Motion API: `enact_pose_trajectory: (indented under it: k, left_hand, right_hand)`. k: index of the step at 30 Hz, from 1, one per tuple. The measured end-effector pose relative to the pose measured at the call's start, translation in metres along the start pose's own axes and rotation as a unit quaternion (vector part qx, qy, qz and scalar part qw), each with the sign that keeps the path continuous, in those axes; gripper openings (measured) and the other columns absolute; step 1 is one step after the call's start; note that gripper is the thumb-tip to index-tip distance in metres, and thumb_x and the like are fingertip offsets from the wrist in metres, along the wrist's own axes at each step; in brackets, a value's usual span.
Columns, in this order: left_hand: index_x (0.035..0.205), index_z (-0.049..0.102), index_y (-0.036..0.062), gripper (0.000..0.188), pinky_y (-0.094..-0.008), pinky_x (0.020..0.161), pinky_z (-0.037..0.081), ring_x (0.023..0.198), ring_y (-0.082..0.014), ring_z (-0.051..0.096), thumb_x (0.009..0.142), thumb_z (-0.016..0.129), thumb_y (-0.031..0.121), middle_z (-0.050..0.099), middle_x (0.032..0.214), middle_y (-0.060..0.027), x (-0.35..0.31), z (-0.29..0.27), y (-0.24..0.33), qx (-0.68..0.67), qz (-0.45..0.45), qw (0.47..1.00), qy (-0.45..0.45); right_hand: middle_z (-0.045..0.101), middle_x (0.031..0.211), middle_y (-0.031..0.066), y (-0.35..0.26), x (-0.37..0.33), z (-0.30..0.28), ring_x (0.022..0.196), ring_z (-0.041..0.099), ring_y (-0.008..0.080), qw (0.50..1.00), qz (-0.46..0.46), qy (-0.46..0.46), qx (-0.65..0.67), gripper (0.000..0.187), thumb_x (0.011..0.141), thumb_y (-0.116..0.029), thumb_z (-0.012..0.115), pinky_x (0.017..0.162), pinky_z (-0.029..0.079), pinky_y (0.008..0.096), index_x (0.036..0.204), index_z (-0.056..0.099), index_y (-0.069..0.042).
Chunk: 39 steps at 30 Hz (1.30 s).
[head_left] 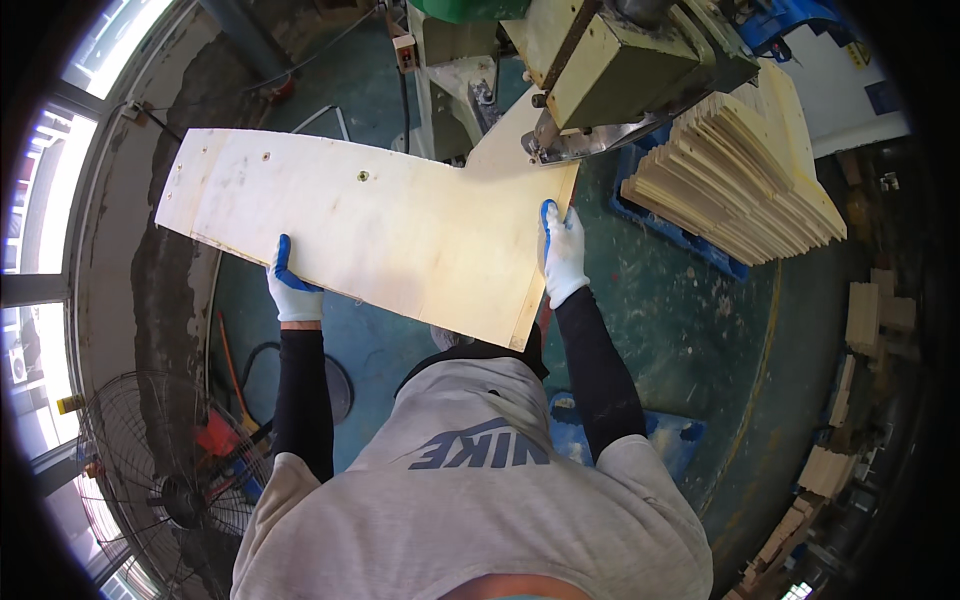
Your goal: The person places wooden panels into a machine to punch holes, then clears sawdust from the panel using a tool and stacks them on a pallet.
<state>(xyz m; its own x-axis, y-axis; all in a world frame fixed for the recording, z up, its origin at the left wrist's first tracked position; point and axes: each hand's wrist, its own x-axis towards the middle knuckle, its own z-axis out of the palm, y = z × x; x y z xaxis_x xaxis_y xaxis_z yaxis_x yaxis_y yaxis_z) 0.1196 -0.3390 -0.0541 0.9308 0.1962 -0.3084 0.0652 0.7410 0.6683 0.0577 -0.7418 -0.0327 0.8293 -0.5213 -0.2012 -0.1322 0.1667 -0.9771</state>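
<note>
Green workshop floor fills the frame, with a machine at top centre and stacked boards at upper right. You hold a large plywood panel across the middle, its right end under the machine. Your left hand grips its near edge, your right hand its right edge.

Green floor, bright windows, fan

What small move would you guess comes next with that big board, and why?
Probably a slight slide of the plywood panel under the machine head. Both gloved hands, left hand and right hand, grip its near edge, and its far corner already sits beneath the head beside the stack of panels.
</note>
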Motion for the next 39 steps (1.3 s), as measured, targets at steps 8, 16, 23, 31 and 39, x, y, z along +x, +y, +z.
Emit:
enact_pose_trajectory:
  k: [8,16,23,31,39]
  left_hand:
    - [0.125,0.06,0.003,0.03,-0.0435,0.093,0.057,0.109,-0.0267,0.066,0.098,0.064,0.016,0.066,0.119,-0.0116,0.01,0.008,0.0,0.033,0.031,0.999,-0.001]
    - [0.14,0.048,0.0103,0.042,-0.0429,0.097,0.055,0.117,-0.027,0.063,0.101,0.06,0.019,0.06,0.131,-0.0098,-0.022,0.011,-0.005,-0.012,0.008,1.0,-0.023]
    - [0.144,0.045,0.0118,0.046,-0.0431,0.087,0.059,0.11,-0.0263,0.065,0.103,0.06,0.023,0.059,0.133,-0.0083,-0.061,0.045,-0.048,0.026,0.089,0.994,0.063]
    - [0.129,0.057,-0.0023,0.037,-0.0379,0.083,0.06,0.095,-0.0249,0.069,0.097,0.068,0.013,0.067,0.114,-0.015,0.039,-0.008,0.079,0.198,0.112,0.973,0.021]
    - [0.133,0.055,-0.0032,0.042,-0.04,0.084,0.06,0.096,-0.0281,0.07,0.099,0.066,0.019,0.067,0.119,-0.0166,0.036,-0.044,0.163,0.265,0.056,0.962,-0.007]
  right_hand:
    - [0.065,0.111,0.0106,-0.009,-0.006,0.005,0.1,0.06,0.0169,0.999,-0.025,0.023,-0.037,0.034,0.102,-0.023,0.058,0.09,0.047,0.0314,0.119,0.058,0.006]
    - [0.065,0.112,0.0101,-0.012,-0.011,0.006,0.1,0.06,0.0164,0.999,-0.035,-0.004,-0.019,0.038,0.103,-0.026,0.058,0.091,0.048,0.0313,0.123,0.056,0.005]
    - [0.064,0.111,0.0075,0.0,-0.001,-0.006,0.096,0.06,0.0135,0.999,-0.046,-0.016,-0.002,0.033,0.103,-0.026,0.06,0.087,0.049,0.0293,0.118,0.058,0.004]
    - [0.054,0.135,0.0131,0.014,-0.109,0.081,0.124,0.054,0.0196,0.964,0.092,-0.046,0.244,0.055,0.101,-0.027,0.064,0.106,0.045,0.0337,0.143,0.042,0.002]
    - [0.057,0.132,0.0091,0.0,-0.059,0.095,0.118,0.059,0.0164,0.98,0.034,-0.028,0.193,0.045,0.104,-0.028,0.058,0.103,0.047,0.0324,0.138,0.049,0.0]
